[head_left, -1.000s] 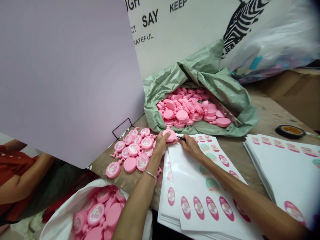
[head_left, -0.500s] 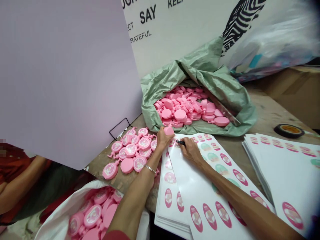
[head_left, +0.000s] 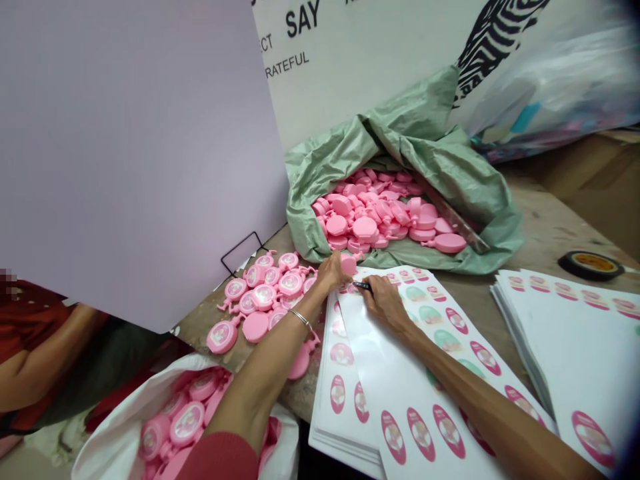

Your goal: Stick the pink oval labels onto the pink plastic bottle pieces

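Observation:
My left hand [head_left: 331, 273] is shut on a pink plastic cap [head_left: 349, 265], which shows just past the fingers at the top edge of a sheet of oval pink labels [head_left: 400, 393]. My right hand [head_left: 385, 303] rests on that sheet, pinching a small black tool [head_left: 361, 285] whose tip points at the cap. Beside my left wrist lies a pile of labelled pink caps [head_left: 265, 293] on the wooden table [head_left: 560, 227]. Unlabelled caps [head_left: 365, 220] fill a green woven sack [head_left: 415, 127] behind. Labelled ones lie in a white bag [head_left: 120, 447] below.
A lilac board [head_left: 135, 153] leans on a wire stand [head_left: 240, 253] at left. Beyond it sits a person in a red sleeve [head_left: 40, 360]. At right lie a stack of label sheets [head_left: 565, 347] and a tape roll [head_left: 591, 265].
The cap in my left hand has moved slightly right, closer to the black tool and the sheet. My right hand stays on the sheet, and the view has shifted a little.

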`<action>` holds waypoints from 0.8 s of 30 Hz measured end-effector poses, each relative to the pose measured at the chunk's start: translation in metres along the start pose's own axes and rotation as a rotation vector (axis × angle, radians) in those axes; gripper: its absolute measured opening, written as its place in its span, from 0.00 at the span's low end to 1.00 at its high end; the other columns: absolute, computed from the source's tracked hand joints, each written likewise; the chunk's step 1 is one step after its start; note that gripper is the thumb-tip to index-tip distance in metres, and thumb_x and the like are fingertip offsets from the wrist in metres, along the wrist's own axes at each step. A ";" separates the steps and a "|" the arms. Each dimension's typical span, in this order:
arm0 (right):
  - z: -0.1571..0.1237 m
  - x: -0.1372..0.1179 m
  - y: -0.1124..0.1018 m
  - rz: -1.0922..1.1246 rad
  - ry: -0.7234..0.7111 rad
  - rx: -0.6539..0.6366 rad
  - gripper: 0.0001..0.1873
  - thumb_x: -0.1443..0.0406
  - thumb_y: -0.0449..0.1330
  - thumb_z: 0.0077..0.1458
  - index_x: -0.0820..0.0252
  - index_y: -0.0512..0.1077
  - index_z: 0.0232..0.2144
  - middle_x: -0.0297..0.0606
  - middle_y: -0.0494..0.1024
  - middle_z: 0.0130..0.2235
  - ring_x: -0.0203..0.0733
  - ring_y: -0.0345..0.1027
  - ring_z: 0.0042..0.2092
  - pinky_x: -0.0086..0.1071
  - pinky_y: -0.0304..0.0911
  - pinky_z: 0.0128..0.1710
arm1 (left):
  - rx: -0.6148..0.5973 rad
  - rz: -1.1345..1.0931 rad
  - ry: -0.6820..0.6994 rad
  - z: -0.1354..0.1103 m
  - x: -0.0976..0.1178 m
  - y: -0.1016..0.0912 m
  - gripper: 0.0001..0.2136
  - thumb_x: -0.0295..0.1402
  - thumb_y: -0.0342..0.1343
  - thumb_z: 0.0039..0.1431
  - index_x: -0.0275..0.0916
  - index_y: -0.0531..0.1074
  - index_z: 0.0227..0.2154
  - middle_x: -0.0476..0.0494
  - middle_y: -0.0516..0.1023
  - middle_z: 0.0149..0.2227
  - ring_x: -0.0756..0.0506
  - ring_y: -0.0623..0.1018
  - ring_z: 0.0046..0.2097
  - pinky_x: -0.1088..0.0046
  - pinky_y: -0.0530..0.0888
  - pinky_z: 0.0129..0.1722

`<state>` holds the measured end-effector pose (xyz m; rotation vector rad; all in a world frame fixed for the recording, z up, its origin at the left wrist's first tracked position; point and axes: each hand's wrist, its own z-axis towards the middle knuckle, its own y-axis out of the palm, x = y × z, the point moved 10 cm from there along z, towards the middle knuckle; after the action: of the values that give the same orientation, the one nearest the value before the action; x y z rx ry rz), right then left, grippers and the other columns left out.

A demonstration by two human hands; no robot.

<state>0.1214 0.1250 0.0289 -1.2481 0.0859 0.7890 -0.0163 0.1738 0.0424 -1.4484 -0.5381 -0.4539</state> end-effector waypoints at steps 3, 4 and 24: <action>0.000 -0.002 -0.002 0.002 -0.017 0.023 0.08 0.63 0.48 0.59 0.58 0.66 0.34 0.43 0.73 0.36 0.47 0.62 0.40 0.37 0.52 0.39 | -0.018 0.042 0.000 -0.002 0.002 0.003 0.25 0.33 0.69 0.37 0.37 0.68 0.40 0.34 0.78 0.41 0.34 0.77 0.45 0.65 0.71 0.39; 0.000 -0.002 -0.003 0.003 -0.025 0.031 0.08 0.64 0.48 0.59 0.59 0.66 0.34 0.43 0.73 0.36 0.47 0.62 0.40 0.37 0.52 0.39 | -0.027 0.053 -0.001 -0.002 0.003 0.004 0.25 0.33 0.68 0.38 0.37 0.67 0.41 0.34 0.78 0.41 0.34 0.76 0.45 0.65 0.71 0.39; -0.002 -0.013 -0.013 0.163 -0.160 0.135 0.05 0.65 0.49 0.56 0.58 0.64 0.31 0.43 0.69 0.33 0.47 0.60 0.38 0.39 0.58 0.40 | -0.144 0.072 -0.037 -0.007 0.006 0.007 0.28 0.31 0.67 0.40 0.37 0.65 0.46 0.34 0.76 0.47 0.35 0.75 0.50 0.66 0.71 0.43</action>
<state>0.1200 0.1162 0.0448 -1.0559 0.1100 1.0049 -0.0068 0.1672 0.0401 -1.6114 -0.4888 -0.4165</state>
